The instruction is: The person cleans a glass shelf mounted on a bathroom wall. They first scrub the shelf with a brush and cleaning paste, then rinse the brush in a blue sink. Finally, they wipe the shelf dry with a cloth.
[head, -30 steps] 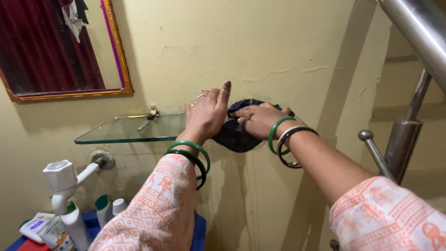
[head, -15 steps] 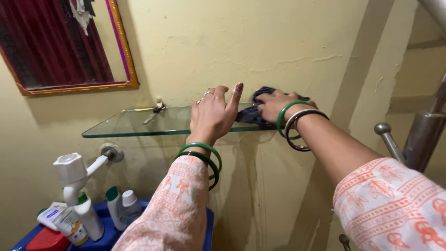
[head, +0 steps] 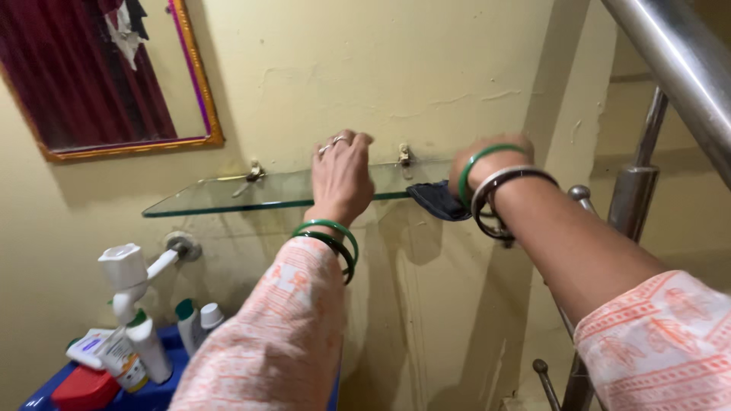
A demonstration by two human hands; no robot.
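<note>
At the far left, a mirror (head: 99, 72) with a gold frame hangs on the yellow wall (head: 426, 68). Below it, a white tap (head: 129, 274) sticks out of the wall, and some bottles (head: 164, 342) and tubes stand on a blue shelf (head: 152, 396) near the bottom. A glass shelf (head: 221, 198) runs across the middle of the wall on small metal clips. The left hand (head: 341, 179) rests on the front edge of the glass, with its fingers curled over the top and nothing in it. It wears a ring and green bangles. Just to the right, a dark cloth (head: 440, 200) lies on the right end of the glass. The right hand (head: 487, 156) presses down on the cloth, but its fingers are hidden behind the wrist, so I cannot tell how they are bent. At the far right stands a shiny metal rail (head: 670, 61).
</note>
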